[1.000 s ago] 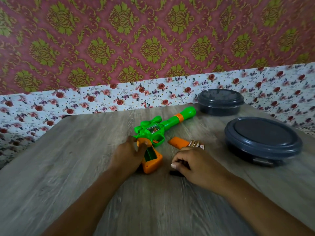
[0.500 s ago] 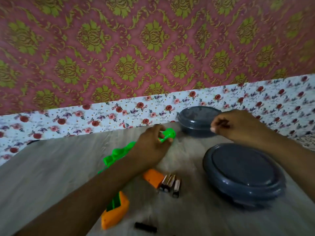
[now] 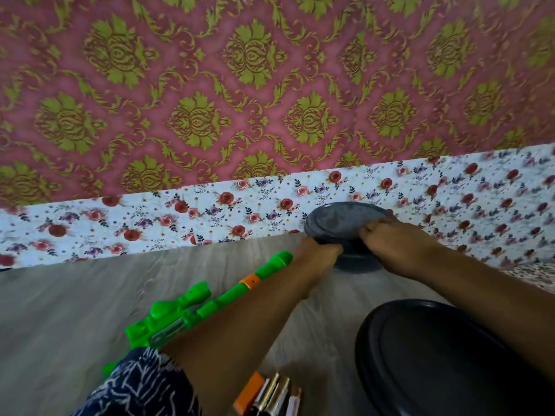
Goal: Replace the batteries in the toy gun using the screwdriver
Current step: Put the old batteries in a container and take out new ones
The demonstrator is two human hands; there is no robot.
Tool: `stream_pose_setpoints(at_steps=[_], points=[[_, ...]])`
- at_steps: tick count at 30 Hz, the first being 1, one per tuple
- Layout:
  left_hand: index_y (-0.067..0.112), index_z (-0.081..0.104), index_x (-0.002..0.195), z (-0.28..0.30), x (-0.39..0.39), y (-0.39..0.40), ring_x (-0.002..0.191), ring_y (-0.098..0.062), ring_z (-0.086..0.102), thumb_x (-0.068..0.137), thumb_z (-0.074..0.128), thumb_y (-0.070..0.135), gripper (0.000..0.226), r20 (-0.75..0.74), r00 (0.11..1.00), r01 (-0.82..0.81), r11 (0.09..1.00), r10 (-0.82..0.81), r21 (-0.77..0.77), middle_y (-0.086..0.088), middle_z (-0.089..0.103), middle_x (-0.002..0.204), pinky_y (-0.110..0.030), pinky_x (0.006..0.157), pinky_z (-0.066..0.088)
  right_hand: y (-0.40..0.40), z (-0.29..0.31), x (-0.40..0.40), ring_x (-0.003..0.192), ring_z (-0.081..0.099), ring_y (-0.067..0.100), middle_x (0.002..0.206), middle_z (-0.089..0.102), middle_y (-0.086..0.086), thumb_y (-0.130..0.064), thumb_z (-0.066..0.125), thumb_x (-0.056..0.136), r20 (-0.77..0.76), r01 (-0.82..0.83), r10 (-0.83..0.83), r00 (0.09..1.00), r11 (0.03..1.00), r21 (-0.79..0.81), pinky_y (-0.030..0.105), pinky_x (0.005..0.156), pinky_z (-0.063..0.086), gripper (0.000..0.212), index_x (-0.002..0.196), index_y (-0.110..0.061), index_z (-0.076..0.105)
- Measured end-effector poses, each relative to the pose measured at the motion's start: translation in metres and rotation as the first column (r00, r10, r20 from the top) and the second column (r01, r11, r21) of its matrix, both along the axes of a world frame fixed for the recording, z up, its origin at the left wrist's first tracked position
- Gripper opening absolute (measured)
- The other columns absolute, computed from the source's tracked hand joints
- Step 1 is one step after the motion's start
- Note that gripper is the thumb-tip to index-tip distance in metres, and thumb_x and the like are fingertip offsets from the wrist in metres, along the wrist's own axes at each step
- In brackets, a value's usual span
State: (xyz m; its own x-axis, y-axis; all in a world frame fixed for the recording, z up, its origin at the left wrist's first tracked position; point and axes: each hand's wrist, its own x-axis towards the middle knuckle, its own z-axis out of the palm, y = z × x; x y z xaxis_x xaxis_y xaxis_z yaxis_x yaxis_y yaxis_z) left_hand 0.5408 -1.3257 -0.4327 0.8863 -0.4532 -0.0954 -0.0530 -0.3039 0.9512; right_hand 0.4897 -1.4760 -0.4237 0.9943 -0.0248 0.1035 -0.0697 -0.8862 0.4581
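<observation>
Fingers of both the left hand [image 3: 319, 254] and the right hand [image 3: 390, 244] are curled round the far grey container [image 3: 339, 219]. Behind them, the toy gun [image 3: 192, 310] and batteries [image 3: 274, 396] on the table [image 3: 60, 310] could be swept off by a forearm.

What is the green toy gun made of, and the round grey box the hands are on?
The toy gun looks like glossy moulded plastic: bright green and orange, shiny highlights. The far grey container is probably matte plastic, with a dull, even sheen on its lid.
</observation>
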Motion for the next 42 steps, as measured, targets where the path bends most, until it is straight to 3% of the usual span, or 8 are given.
stream_pose_setpoints(at_steps=[9, 11, 19, 24, 28, 32, 37, 42], points=[[0.028, 0.05, 0.087, 0.007, -0.036, 0.038, 0.081, -0.006, 0.054, 0.086, 0.055, 0.003, 0.025, 0.176, 0.975, 0.145, 0.988, -0.133, -0.059, 0.002, 0.061, 0.094, -0.033, 0.083, 0.05, 0.039, 0.031, -0.042, 0.118, 0.042, 0.026, 0.127, 0.044, 0.01, -0.006, 0.049, 0.086, 0.058, 0.01, -0.01, 0.998, 1.0, -0.007, 0.034, 0.082, 0.048, 0.042, 0.126, -0.008, 0.038], [0.021, 0.05, 0.11, 0.011, -0.051, 0.058, 0.079, 0.005, 0.047, 0.086, 0.057, 0.004, 0.031, 0.275, 0.951, 0.168, 0.984, -0.144, -0.065, 0.012, 0.054, 0.096, -0.021, 0.077, 0.047, 0.059, 0.047, -0.063, 0.116, 0.042, 0.025, 0.125, 0.044, 0.008, -0.011, 0.049, 0.087, 0.08, -0.016, 0.015, 0.997, 1.0, 0.008, 0.034, 0.083, 0.049, 0.039, 0.124, -0.01, 0.038], [0.026, -0.005, 0.149, 0.005, -0.116, 0.173, 0.138, -0.019, 0.031, 0.071, 0.072, 0.044, 0.111, 0.669, 0.723, -0.076, 0.982, 0.172, -0.171, -0.004, 0.026, 0.15, -0.031, 0.109, 0.033, 0.183, 0.088, -0.139, 0.096, 0.051, 0.029, 0.102, 0.052, 0.01, -0.018, 0.063, 0.081, 0.346, -0.406, 0.386, 0.855, 0.914, -0.014, 0.041, 0.061, 0.055, 0.03, 0.105, -0.008, 0.048], [0.054, -0.024, 0.135, -0.002, -0.133, 0.282, 0.143, -0.013, 0.026, 0.054, 0.069, 0.075, 0.125, 0.66, 0.655, -0.234, 0.93, 0.367, -0.285, -0.002, 0.017, 0.157, -0.041, 0.113, 0.034, 0.27, 0.084, -0.155, 0.073, 0.057, 0.031, 0.082, 0.057, 0.012, -0.006, 0.077, 0.061, 0.389, -0.655, 0.618, 0.683, 0.754, -0.048, 0.039, 0.036, 0.049, 0.034, 0.087, -0.005, 0.055], [0.027, -0.017, 0.142, -0.013, -0.157, 0.362, 0.125, 0.021, 0.031, 0.05, 0.079, 0.052, 0.135, 0.658, 0.608, -0.353, 0.894, 0.443, -0.276, 0.018, 0.027, 0.143, 0.005, 0.096, 0.026, 0.337, 0.068, -0.154, 0.066, 0.057, 0.03, 0.077, 0.058, 0.01, -0.007, 0.073, 0.06, 0.379, -0.778, 0.721, 0.58, 0.628, -0.005, 0.035, 0.038, 0.046, 0.028, 0.081, -0.007, 0.055], [0.05, -0.023, 0.136, -0.03, -0.167, 0.421, 0.131, 0.0, 0.038, 0.038, 0.071, 0.079, 0.139, 0.613, 0.638, -0.448, 0.872, 0.466, -0.197, -0.004, 0.031, 0.151, -0.002, 0.1, 0.029, 0.39, 0.038, -0.148, 0.061, 0.059, 0.025, 0.074, 0.06, 0.006, -0.015, 0.081, 0.053, 0.332, -0.821, 0.765, 0.552, 0.569, 0.052, 0.03, 0.042, 0.041, 0.036, 0.079, -0.011, 0.056], [0.029, -0.009, 0.14, -0.057, -0.164, 0.456, 0.131, -0.005, 0.038, 0.035, 0.06, 0.09, 0.139, 0.589, 0.719, -0.413, 0.908, 0.369, -0.064, 0.003, 0.035, 0.143, -0.023, 0.115, 0.018, 0.426, 0.006, -0.145, 0.064, 0.059, 0.02, 0.075, 0.059, 0.001, -0.021, 0.075, 0.061, 0.287, -0.831, 0.794, 0.536, 0.556, 0.016, 0.026, 0.045, 0.042, 0.027, 0.079, -0.017, 0.055], [0.022, -0.009, 0.144, -0.07, -0.163, 0.479, 0.131, 0.015, 0.025, 0.035, 0.062, 0.089, 0.147, 0.562, 0.759, -0.409, 0.912, 0.33, 0.018, 0.018, 0.026, 0.144, 0.007, 0.098, 0.013, 0.42, 0.0, -0.134, 0.086, 0.059, 0.018, 0.096, 0.061, -0.002, -0.036, 0.073, 0.067, 0.21, -0.858, 0.832, 0.513, 0.488, 0.16, 0.03, 0.065, 0.054, 0.039, 0.098, -0.02, 0.057]])
